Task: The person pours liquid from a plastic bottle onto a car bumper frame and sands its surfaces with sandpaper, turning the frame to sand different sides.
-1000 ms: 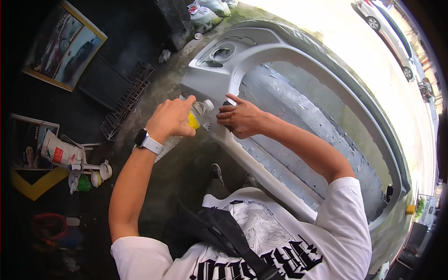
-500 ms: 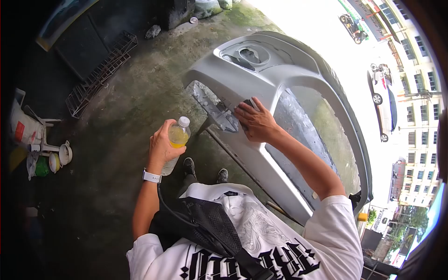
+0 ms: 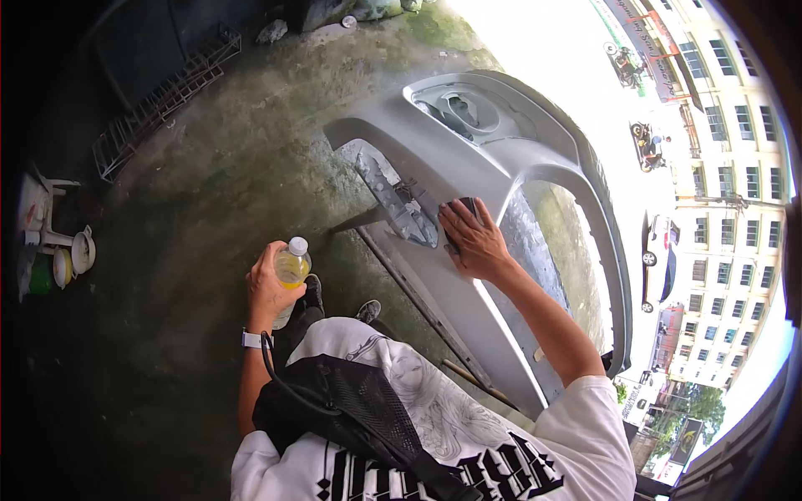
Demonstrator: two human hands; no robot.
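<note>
My left hand (image 3: 269, 288) is wrapped round a clear plastic bottle (image 3: 291, 265) with a white cap and a yellow label or liquid. It holds the bottle upright, left of a large grey car bumper (image 3: 401, 142). My right hand (image 3: 476, 240) presses a dark pad (image 3: 461, 204) against the bumper's grey surface, between the round lamp opening and the lower cutout. The palm and fingers hide most of the pad.
A metal rack (image 3: 167, 100) lies on the concrete floor (image 3: 242, 159) at upper left. A white plastic chair (image 3: 50, 213) and bowls (image 3: 82, 250) stand at the far left. Outside are a parked car (image 3: 660, 259), motorcycles (image 3: 643, 144) and a building (image 3: 727, 184).
The view has shifted along the bumper. My left hand has lowered the bottle away from the bumper, while my right hand with the pad has moved onto the panel beside the cutout.
</note>
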